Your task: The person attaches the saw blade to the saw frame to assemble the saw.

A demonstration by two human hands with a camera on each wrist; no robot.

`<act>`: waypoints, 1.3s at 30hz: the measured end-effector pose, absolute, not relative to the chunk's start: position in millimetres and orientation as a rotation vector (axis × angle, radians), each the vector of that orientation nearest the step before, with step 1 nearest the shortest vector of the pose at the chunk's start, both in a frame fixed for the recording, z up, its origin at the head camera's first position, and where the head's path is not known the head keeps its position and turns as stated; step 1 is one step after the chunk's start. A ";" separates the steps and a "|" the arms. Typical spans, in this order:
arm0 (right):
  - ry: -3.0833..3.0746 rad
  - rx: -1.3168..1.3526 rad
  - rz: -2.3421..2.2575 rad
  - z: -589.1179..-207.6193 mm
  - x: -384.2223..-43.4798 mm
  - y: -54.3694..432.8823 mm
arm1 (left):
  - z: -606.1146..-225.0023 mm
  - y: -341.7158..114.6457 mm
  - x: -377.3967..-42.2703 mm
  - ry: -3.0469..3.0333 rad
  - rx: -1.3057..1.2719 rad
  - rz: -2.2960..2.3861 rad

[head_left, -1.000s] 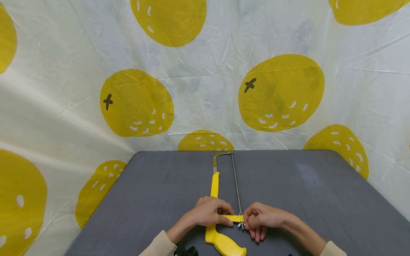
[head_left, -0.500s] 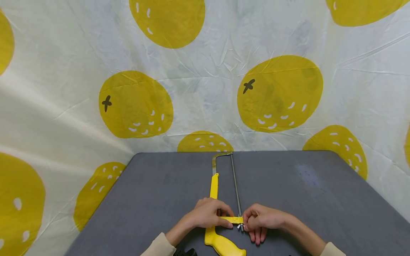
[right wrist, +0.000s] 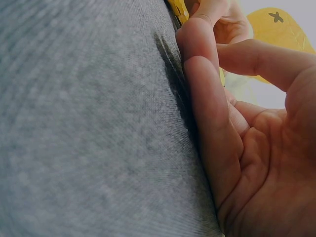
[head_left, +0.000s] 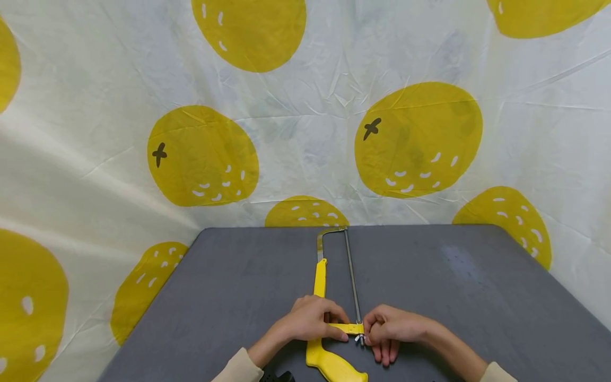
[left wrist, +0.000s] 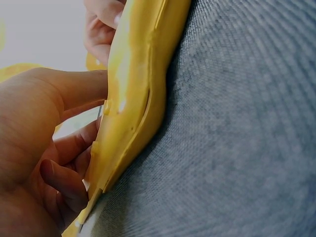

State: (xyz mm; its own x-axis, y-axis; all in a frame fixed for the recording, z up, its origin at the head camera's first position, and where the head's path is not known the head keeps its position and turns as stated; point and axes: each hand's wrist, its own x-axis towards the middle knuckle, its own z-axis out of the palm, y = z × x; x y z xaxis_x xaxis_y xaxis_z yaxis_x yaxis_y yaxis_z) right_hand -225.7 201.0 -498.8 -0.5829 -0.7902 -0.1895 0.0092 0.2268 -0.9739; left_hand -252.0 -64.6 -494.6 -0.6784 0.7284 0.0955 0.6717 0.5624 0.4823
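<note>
A hacksaw (head_left: 334,362) with a yellow handle lies on the grey table, its metal front bow pointing away. Its thin blade (head_left: 352,276) runs along the right side to a short yellow arm, where a silver wing nut (head_left: 359,338) sticks out on the near side. My left hand (head_left: 310,318) holds the frame, thumb and fingers on either side of the short arm. In the left wrist view, the yellow handle (left wrist: 133,98) stands beside that hand. My right hand (head_left: 391,324) has curled fingers pinching at the wing nut; the fingertips partly hide the contact.
The grey table (head_left: 238,281) reaches back to a pale cloth (head_left: 305,154) printed with yellow fruit, which also hangs along both sides. A small black object (head_left: 281,376) shows at the bottom edge by the left sleeve.
The view shifts very slightly. Both hands and the hacksaw keep nearly the same place, and any turn of the wing nut is too small to make out.
</note>
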 end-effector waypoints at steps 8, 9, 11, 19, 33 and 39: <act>1.785 -0.737 -1.424 -498.4 -226.7 203.0 | -494.7 -63.5 -252.4 2.669 1.205 0.755; 1.785 -0.736 -1.423 -497.4 -227.0 202.9 | -494.1 -63.7 -252.6 2.670 1.201 0.758; 1.788 -0.736 -1.420 -496.3 -226.9 202.5 | -494.2 -64.1 -252.2 2.667 1.189 0.768; 1.791 -0.730 -1.410 -491.1 -226.3 203.1 | -489.1 -62.9 -252.5 2.649 1.198 0.799; 1.795 -0.726 -1.407 -494.6 -224.6 199.8 | -493.4 -65.6 -251.7 2.655 1.178 0.777; 1.803 -0.716 -1.413 -493.3 -224.0 200.9 | -492.0 -64.5 -252.9 2.655 1.191 0.774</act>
State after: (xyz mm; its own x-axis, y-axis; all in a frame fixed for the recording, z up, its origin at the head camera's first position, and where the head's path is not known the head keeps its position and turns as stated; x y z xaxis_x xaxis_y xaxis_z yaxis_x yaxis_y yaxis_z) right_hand -224.0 200.9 -493.3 -0.5827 -0.7871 -0.2023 0.0083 0.2431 -0.9700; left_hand -252.9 -64.5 -492.0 -0.6797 0.7282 0.0877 0.6614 0.5568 0.5026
